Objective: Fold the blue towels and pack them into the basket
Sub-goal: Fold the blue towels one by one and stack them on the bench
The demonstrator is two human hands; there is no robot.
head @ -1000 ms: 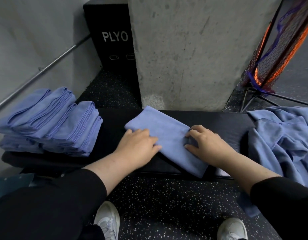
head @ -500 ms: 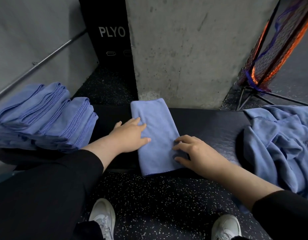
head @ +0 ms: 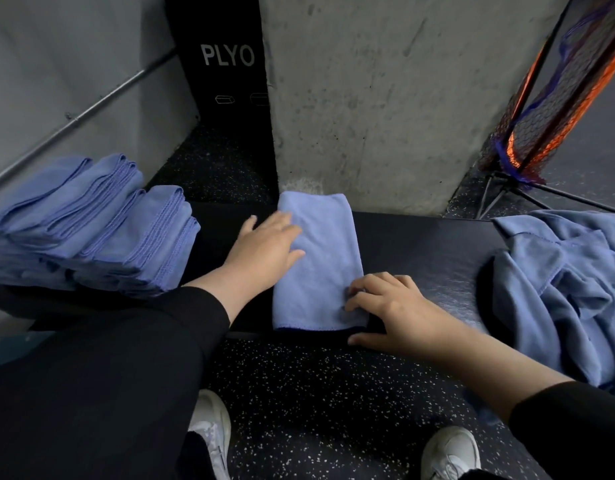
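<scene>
The left hand [head: 264,247] lies flat, fingers straight and spread a little, pressing on the left edge of a folded blue towel [head: 316,261]. The right hand [head: 385,306] sits at the towel's near right corner with its fingers bent, the fingertips [head: 354,292] pressing into the cloth and bunching it slightly, while the thumb rests on the front edge of the bench; whether the fingers truly pinch the fabric cannot be told. Both forearms come out of black sleeves [head: 126,375].

The folded towel is a narrow rectangle lying lengthwise across the black padded bench [head: 437,258], its far end against the foot of a concrete pillar [head: 385,98] and its stitched near hem at the bench's front edge. To the left on the same bench, apart from the towel, stands a stack of folded blue towels [head: 91,226] in overlapping piles, folded edges facing right. At the bench's right end a heap of unfolded blue towels [head: 569,289] lies crumpled and drapes down over the front edge.

Behind the bench on the left is a black box lettered PLYO [head: 226,64], and a metal rail [head: 74,116] runs along the grey wall. At the upper right stands an orange and black net frame [head: 558,91] on thin legs. Below, two white shoes [head: 448,452] stand on speckled black flooring [head: 316,393].
</scene>
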